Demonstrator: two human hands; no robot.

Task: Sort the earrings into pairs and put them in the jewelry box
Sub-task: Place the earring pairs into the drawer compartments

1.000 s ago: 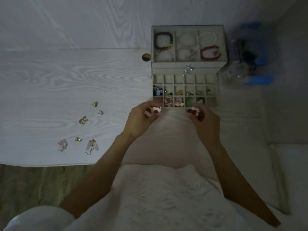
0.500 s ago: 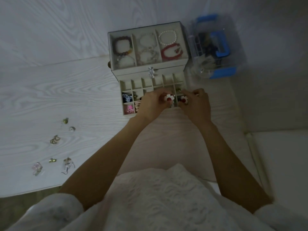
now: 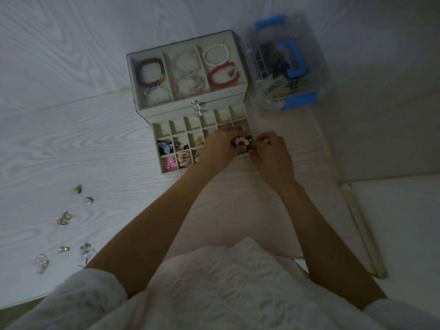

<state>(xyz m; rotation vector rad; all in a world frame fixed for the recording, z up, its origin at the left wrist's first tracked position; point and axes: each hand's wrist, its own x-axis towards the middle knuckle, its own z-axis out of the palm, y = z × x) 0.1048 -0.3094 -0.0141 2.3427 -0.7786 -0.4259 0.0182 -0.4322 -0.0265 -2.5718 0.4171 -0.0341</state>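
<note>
The jewelry box [image 3: 190, 108] stands at the back of the table, bracelets in its top tray, its divided drawer [image 3: 164, 171] pulled out with earrings in several cells. Both hands hover over the drawer's right end. My left hand [image 3: 219, 148] pinches a white flower earring with a red centre [image 3: 241, 142]. My right hand [image 3: 271, 156] has curled fingers touching that earring's right side; whatever it holds is hidden. Several loose earrings lie at the table's left, among them a gold one [image 3: 64, 218] and a pink one [image 3: 42, 262].
A clear plastic case with blue latches [image 3: 288, 65] stands right of the jewelry box. The white wood-grain table [image 3: 71, 144] runs to a front edge at lower left. A white ledge [image 3: 392, 217] lies at the right. My white top fills the bottom.
Both hands moved from the drawer's front edge up over its right cells, bringing the two flower earrings together. The camera view shifted and tilted.
</note>
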